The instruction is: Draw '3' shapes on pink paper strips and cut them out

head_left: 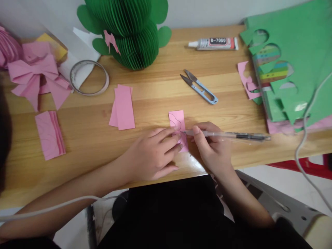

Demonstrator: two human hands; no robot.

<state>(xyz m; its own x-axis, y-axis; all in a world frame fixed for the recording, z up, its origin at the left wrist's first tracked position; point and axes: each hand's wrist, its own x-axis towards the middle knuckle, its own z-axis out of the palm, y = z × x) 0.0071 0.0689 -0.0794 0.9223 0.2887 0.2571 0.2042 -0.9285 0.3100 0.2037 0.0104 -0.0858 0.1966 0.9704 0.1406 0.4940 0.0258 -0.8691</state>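
Observation:
A small pink paper strip (177,117) lies near the table's front edge, with curved lines drawn on it. My left hand (155,154) lies flat with its fingers stretched over the strip's left side, covering part of it. My right hand (214,145) grips a clear-barrelled pen (233,135), whose tip touches the strip near its middle. To the left of my hands lie two plain pink paper strips (125,108), one overlapping the other. Farther left sits a stack of pink strips (49,135) with a curved outline on the top one.
Behind the strip lie blue thread snips (201,88) and a glue tube (216,44). A green honeycomb paper piece (137,41) stands at the back. Left are a tape roll (105,84) and a pink paper bow (33,74); right, green cut sheets (306,52) and a white cable (306,117).

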